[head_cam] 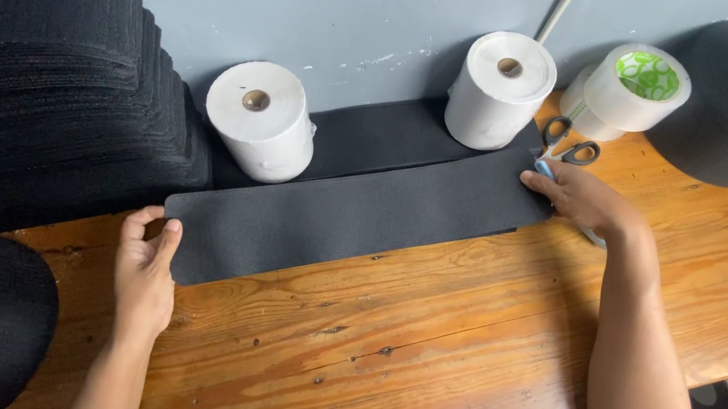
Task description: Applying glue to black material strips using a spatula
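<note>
Black foam strip [352, 217] lies flat on the wooden table [420, 340], stretched between both hands. Left hand [145, 269] pinches its near-left end, grip closed on it; right hand [584, 199] presses the far end, fingers flat, beside scissors [568, 147] and white rolls [262, 120].

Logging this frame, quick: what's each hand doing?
Left hand: pinching the black strip's left end.
Right hand: pressing its right end, open.
</note>
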